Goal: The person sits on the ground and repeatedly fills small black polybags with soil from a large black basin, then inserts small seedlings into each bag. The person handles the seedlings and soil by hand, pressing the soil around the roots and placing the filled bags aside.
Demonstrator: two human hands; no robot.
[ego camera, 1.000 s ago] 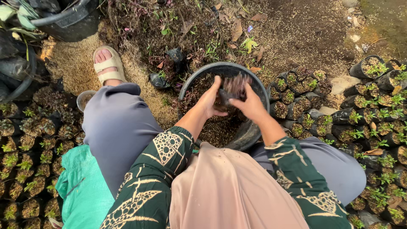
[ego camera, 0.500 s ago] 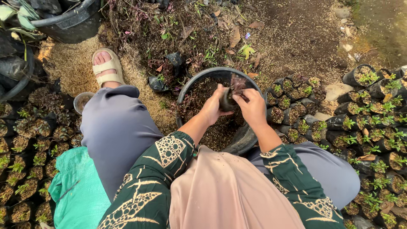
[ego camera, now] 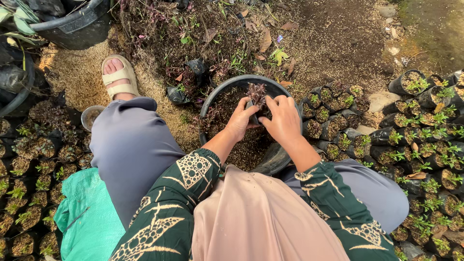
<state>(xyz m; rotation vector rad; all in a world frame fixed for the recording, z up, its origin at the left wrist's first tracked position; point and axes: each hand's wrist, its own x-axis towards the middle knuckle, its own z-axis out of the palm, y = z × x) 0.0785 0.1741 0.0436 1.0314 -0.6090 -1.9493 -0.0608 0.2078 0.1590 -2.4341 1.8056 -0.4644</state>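
Observation:
A small black grow bag [ego camera: 257,107] with a reddish-purple seedling sticking out of its top is held over a large black basin [ego camera: 217,94] of dark soil mix. My left hand [ego camera: 240,120] grips the bag's left side. My right hand [ego camera: 283,119] wraps its right side, fingers pressing near the top. Both hands sit inside the basin's rim, between my knees in grey trousers.
Rows of small black bags with green seedlings [ego camera: 425,125] fill the right; similar bags [ego camera: 29,193] fill the left. A teal sack [ego camera: 87,217] lies by my left leg. My sandalled foot [ego camera: 117,77] rests on sandy ground. A big black tub [ego camera: 67,21] stands top left.
My hands came out of the loose soil and closed around the small bag, lifting it slightly within the basin. The view shifted a little.

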